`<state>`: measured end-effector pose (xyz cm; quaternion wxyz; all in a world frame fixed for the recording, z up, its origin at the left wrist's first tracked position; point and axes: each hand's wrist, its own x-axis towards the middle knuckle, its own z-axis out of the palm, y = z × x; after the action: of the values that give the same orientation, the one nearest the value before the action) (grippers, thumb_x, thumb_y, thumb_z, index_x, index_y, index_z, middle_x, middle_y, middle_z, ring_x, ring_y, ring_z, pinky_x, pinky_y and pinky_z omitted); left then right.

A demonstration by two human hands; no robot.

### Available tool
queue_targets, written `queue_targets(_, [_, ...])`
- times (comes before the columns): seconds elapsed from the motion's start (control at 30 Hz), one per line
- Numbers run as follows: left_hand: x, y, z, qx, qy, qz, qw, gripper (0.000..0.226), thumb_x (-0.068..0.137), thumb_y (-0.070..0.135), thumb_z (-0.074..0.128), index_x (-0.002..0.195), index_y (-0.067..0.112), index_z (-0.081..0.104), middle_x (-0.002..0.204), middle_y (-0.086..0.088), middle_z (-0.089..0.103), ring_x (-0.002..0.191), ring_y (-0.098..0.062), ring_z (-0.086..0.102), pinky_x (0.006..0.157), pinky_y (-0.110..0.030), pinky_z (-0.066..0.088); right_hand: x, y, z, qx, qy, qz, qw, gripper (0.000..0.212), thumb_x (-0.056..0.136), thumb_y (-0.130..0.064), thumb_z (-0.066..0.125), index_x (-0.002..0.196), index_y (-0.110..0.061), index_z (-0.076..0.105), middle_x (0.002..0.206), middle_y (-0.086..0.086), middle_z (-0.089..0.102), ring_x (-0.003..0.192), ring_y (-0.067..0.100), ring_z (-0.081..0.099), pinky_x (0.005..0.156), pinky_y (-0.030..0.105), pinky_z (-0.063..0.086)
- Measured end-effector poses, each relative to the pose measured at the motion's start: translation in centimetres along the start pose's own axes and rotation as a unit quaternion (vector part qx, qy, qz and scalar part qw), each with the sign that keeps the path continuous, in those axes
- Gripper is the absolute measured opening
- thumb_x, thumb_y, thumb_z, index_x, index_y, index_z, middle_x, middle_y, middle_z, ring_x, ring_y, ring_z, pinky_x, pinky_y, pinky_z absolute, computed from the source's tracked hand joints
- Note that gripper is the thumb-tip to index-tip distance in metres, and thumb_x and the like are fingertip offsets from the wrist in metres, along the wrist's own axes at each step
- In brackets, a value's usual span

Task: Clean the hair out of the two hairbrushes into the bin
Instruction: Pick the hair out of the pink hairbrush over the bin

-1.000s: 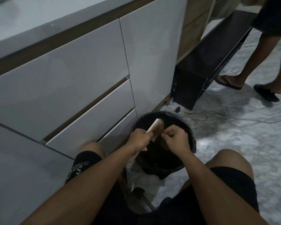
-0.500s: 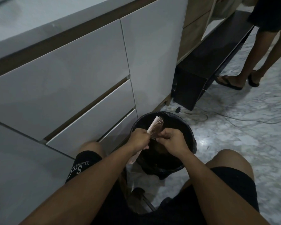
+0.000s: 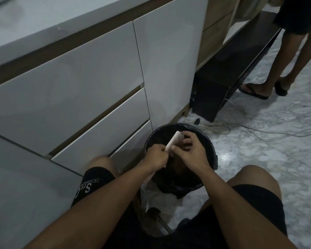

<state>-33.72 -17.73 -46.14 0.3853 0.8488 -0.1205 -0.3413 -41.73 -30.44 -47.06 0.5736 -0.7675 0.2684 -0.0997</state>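
Note:
A pale pink hairbrush [image 3: 175, 140] is held over a round black bin [image 3: 212, 155] lined with a black bag, on the floor between my knees. My left hand [image 3: 155, 158] is shut on the brush's handle, bristle head pointing up and away. My right hand [image 3: 191, 151] reaches over the bristles, fingers spread and curled onto the brush head; whether it pinches hair is too dark to tell. I see only this one brush. The bin's inside is dark.
White drawer fronts [image 3: 90, 97] stand close on the left. A low black bench [image 3: 228, 83] lies beyond the bin, with loose cables [image 3: 258, 131] on the marble floor. Another person's legs in flip-flops [image 3: 258, 90] stand at the far right. A white bag [image 3: 158, 200] lies under the bin.
My right hand has moved from the brush's lower bristles up to its tip, fingers now spread. The brush has tilted slightly. The other person's feet have drawn together farther back.

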Motion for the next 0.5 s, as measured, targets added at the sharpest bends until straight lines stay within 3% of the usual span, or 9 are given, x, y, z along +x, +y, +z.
queue_targets(0.1, [-0.1,0.2,0.1,0.016,0.000,0.010,1.000,0.021,0.098,0.013,0.046,0.102,0.004,0.065,0.074,-0.007,0.061,0.058,-0.017,0.061,0.048,-0.023,0.045,0.1,0.1,0.1,-0.049,0.007,-0.026,0.998,0.044,0.079,-0.016,0.077,0.121,-0.020,0.066,0.107,-0.001,0.066,0.091,0.007,0.065,0.080,0.016,0.052])
queue_targets(0.23, [-0.1,-0.1,-0.1,0.012,0.015,0.005,1.000,0.018,0.097,0.009,0.046,0.092,0.008,0.063,0.069,-0.008,0.059,0.052,-0.016,0.059,0.046,-0.023,0.044,0.2,0.0,-0.3,-0.074,0.008,-0.005,0.997,0.018,0.082,-0.008,0.073,0.099,-0.012,0.076,0.095,-0.002,0.074,0.080,-0.009,0.061,0.076,0.006,0.045])
queue_targets(0.37, [0.2,-0.1,-0.6,-0.008,0.055,-0.007,0.998,0.024,0.094,0.005,0.047,0.072,0.009,0.057,0.060,-0.007,0.055,0.047,-0.017,0.056,0.045,-0.025,0.042,0.3,0.0,-0.6,-0.068,-0.007,0.023,0.997,0.014,0.082,-0.009,0.073,0.093,-0.017,0.076,0.083,-0.010,0.071,0.084,0.000,0.066,0.086,0.021,0.052])
queue_targets(0.5, [0.0,-0.1,-1.0,0.000,0.064,-0.004,0.998,0.030,0.095,0.006,0.047,0.067,0.013,0.055,0.059,-0.006,0.055,0.048,-0.017,0.056,0.046,-0.025,0.042,0.2,0.0,-0.5,-0.083,-0.025,0.039,0.995,0.012,0.083,-0.011,0.072,0.091,-0.020,0.074,0.084,-0.010,0.069,0.086,0.003,0.065,0.085,0.025,0.053])
